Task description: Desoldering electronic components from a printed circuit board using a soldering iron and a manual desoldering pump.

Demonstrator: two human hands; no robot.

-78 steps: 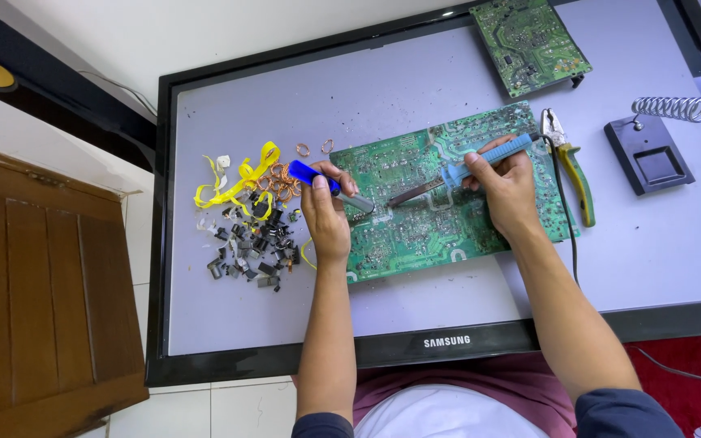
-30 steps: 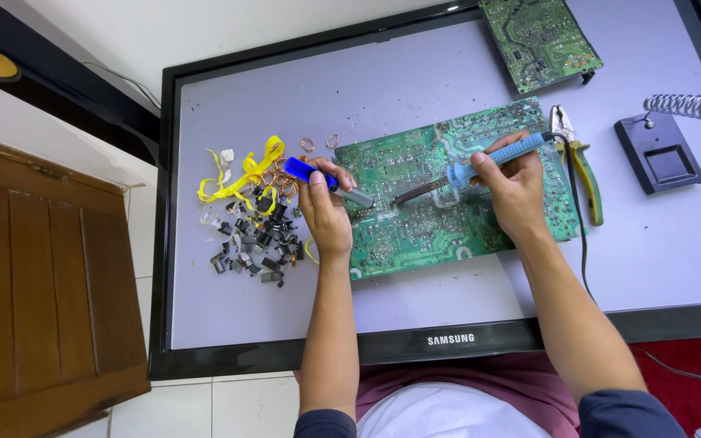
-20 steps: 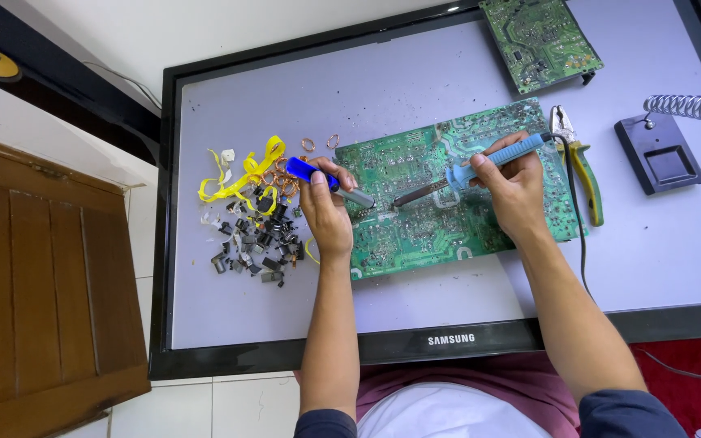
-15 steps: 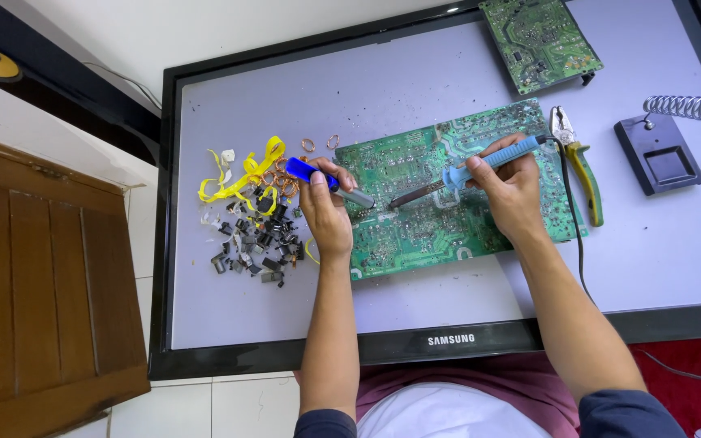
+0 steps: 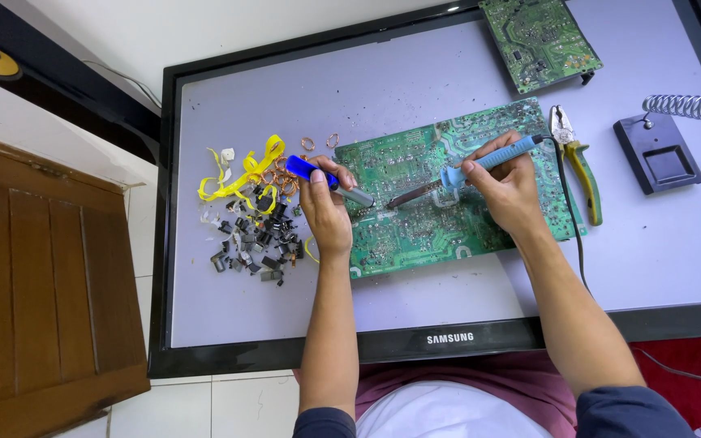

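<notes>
**Working solder joints on a green circuit board**

Lying at far left of the flat screen panel (image 5: 448,97): a heap of small pulled components (image 5: 255,239), dark and loose, with yellow strips (image 5: 241,172) and copper coils (image 5: 318,143) just beyond.

Gripping a blue-handled desoldering pump (image 5: 318,174) in the left hand (image 5: 328,212), fingers wrapped fully round the barrel, thumb on top, grey tip angling down onto the board.

Resting flat in the middle, under both tools: the green circuit board (image 5: 448,227). Judging it stiff, light and thin, likely sliding on the smooth panel; edges looking like the safe place to take hold, the soldered face being prickly and fragile.

Pinching a light-blue soldering iron (image 5: 488,162) in the right hand (image 5: 511,191), pen-style, fully closed on the handle, dark tip meeting the pump tip. Handle only; the metal shaft probably being hot.

Lying further right: yellow-handled pliers (image 5: 582,166), then a black iron stand (image 5: 663,154) with a wire coil. Sitting at the far edge: a second green board (image 5: 539,40).
</notes>
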